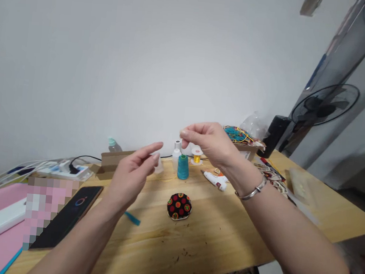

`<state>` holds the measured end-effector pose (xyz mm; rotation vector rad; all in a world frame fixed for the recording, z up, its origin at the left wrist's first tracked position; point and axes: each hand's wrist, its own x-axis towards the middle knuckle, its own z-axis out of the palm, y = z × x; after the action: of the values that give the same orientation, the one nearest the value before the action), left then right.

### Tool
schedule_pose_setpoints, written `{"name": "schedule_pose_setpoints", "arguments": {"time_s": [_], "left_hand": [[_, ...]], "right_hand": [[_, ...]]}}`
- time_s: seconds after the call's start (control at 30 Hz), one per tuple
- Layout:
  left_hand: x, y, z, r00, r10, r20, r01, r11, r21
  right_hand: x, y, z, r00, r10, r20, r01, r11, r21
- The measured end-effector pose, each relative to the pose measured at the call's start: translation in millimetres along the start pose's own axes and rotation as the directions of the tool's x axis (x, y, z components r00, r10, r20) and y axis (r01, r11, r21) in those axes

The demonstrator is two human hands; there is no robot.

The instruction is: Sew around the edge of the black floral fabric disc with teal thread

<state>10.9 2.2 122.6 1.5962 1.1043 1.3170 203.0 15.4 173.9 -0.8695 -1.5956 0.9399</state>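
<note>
My left hand (pixel 131 176) is raised over the table, its thumb and forefinger stretched out with a small gap between them. Nothing shows in that gap. Higher and to its right, my right hand (pixel 212 143) pinches thumb and fingertips together; whatever they may hold is too small to see. A silver bracelet (pixel 256 189) circles the right wrist. Below and between both hands lies a rounded black fabric piece (pixel 179 206) with red and orange flower dots, touched by neither. A teal thread cone (pixel 183 167) stands behind it. Near the left wrist lies a teal strip (pixel 132 218).
A white glue gun (pixel 215 180) lies under my right forearm. Behind stand a white bottle (pixel 176 158) and a yellow thread spool (pixel 196 156). A phone (pixel 70 216) lies at left beside a power strip (pixel 67 170). At right are a black cylinder (pixel 273 136) and a fan (pixel 325 106).
</note>
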Motion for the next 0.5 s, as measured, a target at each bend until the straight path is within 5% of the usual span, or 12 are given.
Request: {"name": "schedule_pose_setpoints", "arguments": {"time_s": [0.2, 0.37, 0.5], "left_hand": [[-18.2, 18.0, 34.2, 0.975, -0.007, 0.222, 0.097, 0.912, -0.398], [-30.0, 2.5, 36.3, 0.975, -0.069, 0.210, 0.158, 0.883, -0.442], [-36.0, -7.5, 27.4, 0.978, -0.063, 0.197, 0.137, 0.911, -0.390]], "right_hand": [[-13.3, 2.1, 16.3, 0.997, -0.033, 0.064, 0.034, 0.999, -0.009], [-20.6, 7.9, 19.1, 0.994, 0.085, 0.066, -0.090, 0.994, 0.063], [-21.6, 11.8, 17.6, 0.932, 0.241, 0.272, -0.282, 0.951, 0.124]]}}
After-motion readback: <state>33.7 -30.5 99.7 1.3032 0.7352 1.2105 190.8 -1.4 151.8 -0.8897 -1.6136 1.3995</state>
